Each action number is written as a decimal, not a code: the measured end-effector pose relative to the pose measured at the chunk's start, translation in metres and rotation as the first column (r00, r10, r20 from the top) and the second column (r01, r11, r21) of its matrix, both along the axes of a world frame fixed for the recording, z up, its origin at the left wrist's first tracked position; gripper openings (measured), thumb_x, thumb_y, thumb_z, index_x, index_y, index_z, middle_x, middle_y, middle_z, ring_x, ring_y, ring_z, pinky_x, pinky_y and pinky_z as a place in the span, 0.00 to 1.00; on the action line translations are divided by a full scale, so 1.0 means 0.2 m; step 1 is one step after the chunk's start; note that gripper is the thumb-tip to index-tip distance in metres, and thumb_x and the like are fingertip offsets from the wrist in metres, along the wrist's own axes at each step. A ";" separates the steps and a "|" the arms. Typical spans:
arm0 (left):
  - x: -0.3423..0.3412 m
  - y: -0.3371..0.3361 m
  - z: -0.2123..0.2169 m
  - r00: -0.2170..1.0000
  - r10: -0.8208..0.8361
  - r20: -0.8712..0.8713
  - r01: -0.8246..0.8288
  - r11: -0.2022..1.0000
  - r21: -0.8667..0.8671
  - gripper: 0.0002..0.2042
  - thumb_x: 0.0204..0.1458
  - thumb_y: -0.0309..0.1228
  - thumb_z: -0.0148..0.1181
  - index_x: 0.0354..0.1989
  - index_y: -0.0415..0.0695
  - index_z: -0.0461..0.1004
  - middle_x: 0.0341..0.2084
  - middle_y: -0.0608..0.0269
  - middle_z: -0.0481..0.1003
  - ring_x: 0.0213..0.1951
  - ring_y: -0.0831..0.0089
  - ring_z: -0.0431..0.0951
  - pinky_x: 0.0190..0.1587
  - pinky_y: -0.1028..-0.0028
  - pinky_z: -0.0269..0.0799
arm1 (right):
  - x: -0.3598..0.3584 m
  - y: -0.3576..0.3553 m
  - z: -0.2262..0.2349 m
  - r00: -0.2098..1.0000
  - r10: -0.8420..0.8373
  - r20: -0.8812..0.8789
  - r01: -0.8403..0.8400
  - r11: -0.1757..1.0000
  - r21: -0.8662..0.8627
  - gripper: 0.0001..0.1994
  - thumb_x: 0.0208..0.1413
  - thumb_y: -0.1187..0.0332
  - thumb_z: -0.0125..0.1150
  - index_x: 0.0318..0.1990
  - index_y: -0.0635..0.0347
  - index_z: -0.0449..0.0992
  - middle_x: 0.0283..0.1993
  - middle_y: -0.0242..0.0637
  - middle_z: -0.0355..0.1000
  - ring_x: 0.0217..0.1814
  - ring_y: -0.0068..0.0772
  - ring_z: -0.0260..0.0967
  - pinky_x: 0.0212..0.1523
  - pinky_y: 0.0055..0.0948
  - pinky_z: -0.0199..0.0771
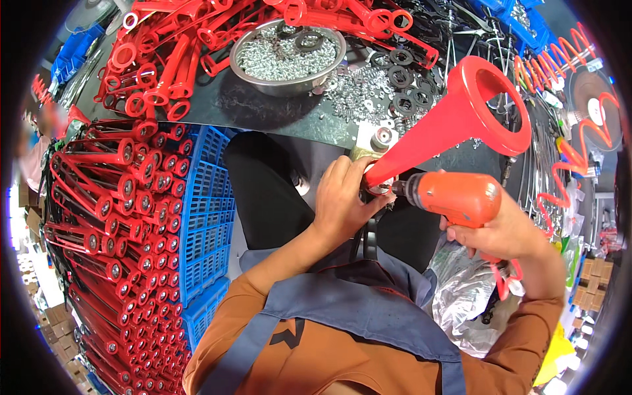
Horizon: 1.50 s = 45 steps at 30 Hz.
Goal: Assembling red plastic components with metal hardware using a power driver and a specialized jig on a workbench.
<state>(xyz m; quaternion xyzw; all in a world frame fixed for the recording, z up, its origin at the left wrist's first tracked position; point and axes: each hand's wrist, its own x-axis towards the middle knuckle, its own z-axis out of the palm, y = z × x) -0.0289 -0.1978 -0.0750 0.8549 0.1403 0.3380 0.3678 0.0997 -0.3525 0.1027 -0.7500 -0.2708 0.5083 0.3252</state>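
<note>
The red handle (421,135) is just right of centre, its narrow end low and its big ring reaching toward two o'clock. The left hand (342,197) pinches that narrow end from the nine o'clock side, thumb and fingers closed around it. From three o'clock, the right hand (500,227) grips an orange drill (457,197), its nose right at the narrow end; whether the bit is seated is hidden. If the bit slipped, it could scratch the red finish or catch the left thumb, since the fingers sit so close. With the large ring unsupported, its weight might twist the part in the left hand's hold, and a tilted drill would likely strip a screw.

At twelve o'clock, a small metal block (382,136) stands by the tabletop (263,108) edge, where a swinging handle could knock it. Beyond it, loose screws (352,92) and black rings (399,77) could be swept off by that same ring. The steel bowl (280,85) at eleven o'clock seems safer. Toward five o'clock, a clear plastic bag (467,289) lies below the drill and might snag its red hose (503,286).
</note>
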 end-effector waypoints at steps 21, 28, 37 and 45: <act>-0.10 0.11 -0.02 0.993 -0.120 0.023 0.122 0.987 -0.102 0.37 0.29 0.39 0.77 0.51 0.41 0.68 0.36 0.54 0.70 0.34 0.61 0.72 0.39 0.68 0.69 | 0.04 -0.14 0.26 0.971 0.060 0.232 -0.072 0.996 0.045 0.27 0.42 0.75 0.63 0.53 0.63 0.65 0.36 0.38 0.73 0.27 0.25 0.74 0.18 0.21 0.74; 0.07 0.73 0.34 0.958 0.114 0.262 -0.183 0.949 0.257 0.22 0.57 0.40 0.52 0.55 0.39 0.67 0.46 0.49 0.69 0.49 0.59 0.68 0.54 0.65 0.61 | 0.44 -0.76 -0.01 0.547 -0.062 0.835 0.246 0.965 -0.089 0.14 0.41 0.78 0.56 0.40 0.68 0.72 0.24 0.43 0.72 0.28 0.42 0.73 0.26 0.34 0.73; 0.09 0.31 0.29 0.867 -0.348 0.358 0.466 0.822 -0.328 0.39 0.54 0.61 0.43 0.59 0.35 0.61 0.52 0.45 0.68 0.54 0.54 0.69 0.58 0.59 0.60 | 1.13 -1.13 -0.80 0.120 -0.025 0.992 0.271 0.963 -0.008 0.15 0.45 0.81 0.52 0.44 0.69 0.67 0.42 0.60 0.69 0.46 0.64 0.66 0.47 0.48 0.67; 0.20 0.12 0.14 0.754 -0.499 0.427 0.657 0.555 -0.510 0.48 0.40 0.73 0.46 0.52 0.34 0.64 0.34 0.56 0.72 0.37 0.68 0.74 0.42 0.69 0.69 | 0.68 -0.85 -0.71 -0.100 -0.197 0.975 0.152 0.966 0.211 0.20 0.50 0.77 0.53 0.53 0.68 0.64 0.55 0.53 0.64 0.59 0.53 0.61 0.54 0.43 0.65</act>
